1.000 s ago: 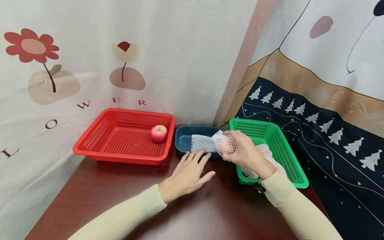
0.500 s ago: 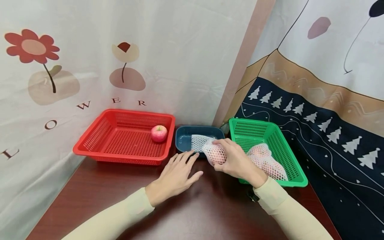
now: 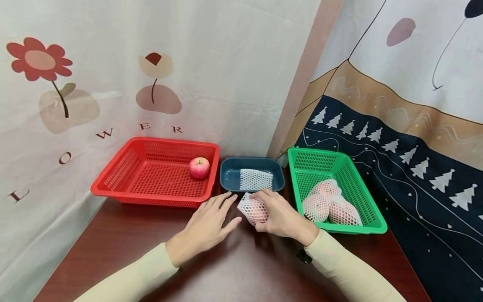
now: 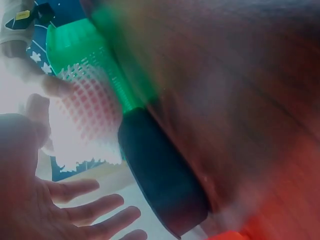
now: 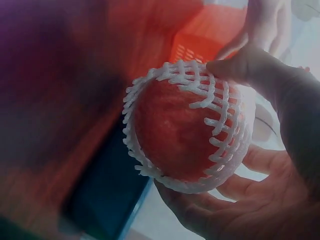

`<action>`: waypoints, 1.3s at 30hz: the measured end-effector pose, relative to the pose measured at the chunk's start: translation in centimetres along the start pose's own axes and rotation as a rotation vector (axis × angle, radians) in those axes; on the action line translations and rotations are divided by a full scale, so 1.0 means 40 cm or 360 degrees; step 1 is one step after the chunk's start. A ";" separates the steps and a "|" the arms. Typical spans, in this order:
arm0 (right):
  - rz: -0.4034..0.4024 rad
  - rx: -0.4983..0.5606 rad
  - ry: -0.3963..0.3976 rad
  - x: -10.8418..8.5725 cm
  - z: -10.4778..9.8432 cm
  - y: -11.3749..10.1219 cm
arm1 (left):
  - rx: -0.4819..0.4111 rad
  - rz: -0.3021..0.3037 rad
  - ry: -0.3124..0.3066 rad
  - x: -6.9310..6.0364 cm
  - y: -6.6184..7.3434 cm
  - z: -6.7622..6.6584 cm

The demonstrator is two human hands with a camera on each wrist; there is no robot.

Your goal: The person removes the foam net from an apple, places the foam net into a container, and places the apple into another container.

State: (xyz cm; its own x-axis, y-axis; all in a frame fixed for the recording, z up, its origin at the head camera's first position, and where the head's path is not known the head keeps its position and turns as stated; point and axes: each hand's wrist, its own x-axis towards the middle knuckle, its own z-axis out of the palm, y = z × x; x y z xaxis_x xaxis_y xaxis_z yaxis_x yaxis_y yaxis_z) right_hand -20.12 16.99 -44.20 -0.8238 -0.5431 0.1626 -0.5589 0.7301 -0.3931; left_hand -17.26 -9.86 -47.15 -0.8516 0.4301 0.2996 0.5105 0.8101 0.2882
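Observation:
An apple in a white foam net point(image 3: 254, 209) is gripped by my right hand point(image 3: 281, 216), just in front of the blue tray. In the right wrist view the apple's red skin point(image 5: 172, 130) shows through the open end of the net. My left hand point(image 3: 205, 224) hovers over the table to the left, fingers spread, holding nothing. The left wrist view shows its fingers point(image 4: 100, 210) apart from the netted apple point(image 4: 90, 105). One flat foam net point(image 3: 255, 179) lies in the blue tray point(image 3: 224, 184). A bare apple point(image 3: 199, 167) sits at the right side of the red basket point(image 3: 151, 199).
At the right stands a green basket point(image 3: 364, 197) with several netted apples point(image 3: 332, 203) in its near part. The dark red-brown table point(image 3: 241, 268) stretches toward me. A printed curtain point(image 3: 234, 75) hangs right behind the baskets.
My right hand has carried the netted apple left and toward me, from beside the green basket to in front of the blue tray. My left hand has drawn back left and nearer.

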 end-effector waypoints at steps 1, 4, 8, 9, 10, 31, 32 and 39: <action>-0.0007 -0.0001 -0.0015 0.000 0.008 -0.001 | -0.0017 -0.0006 0.0005 -0.005 -0.003 0.000; -0.0032 0.0003 -0.0051 0.001 0.028 -0.002 | -0.0058 -0.0022 0.0005 -0.015 -0.010 0.002; -0.0105 0.0015 -0.0087 0.003 0.049 0.000 | -0.0092 -0.0048 -0.0046 -0.025 -0.017 0.005; -0.0123 0.0017 -0.0099 0.004 0.054 0.001 | -0.0098 -0.0057 -0.0061 -0.027 -0.018 0.006; -0.0141 0.0021 -0.0112 0.005 0.058 0.001 | -0.0099 -0.0067 -0.0071 -0.029 -0.019 0.006; -0.0171 0.0084 -0.0211 -0.016 0.084 0.016 | -0.0103 -0.0084 0.0014 -0.043 -0.037 0.027; -0.0149 0.0085 -0.0195 -0.017 0.084 0.017 | -0.0116 -0.0086 0.0027 -0.041 -0.039 0.027; -0.0028 0.0116 -0.0188 -0.032 0.092 0.022 | -0.0170 -0.0151 -0.0017 -0.038 -0.053 0.033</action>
State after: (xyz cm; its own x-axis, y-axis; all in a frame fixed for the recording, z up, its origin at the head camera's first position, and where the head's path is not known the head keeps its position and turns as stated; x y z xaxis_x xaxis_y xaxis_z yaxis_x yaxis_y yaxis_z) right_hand -19.22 16.80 -48.09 -0.7948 -0.6035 0.0641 -0.5612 0.6906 -0.4563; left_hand -17.20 -11.68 -49.43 -0.8977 0.3581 0.2568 0.4367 0.8006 0.4102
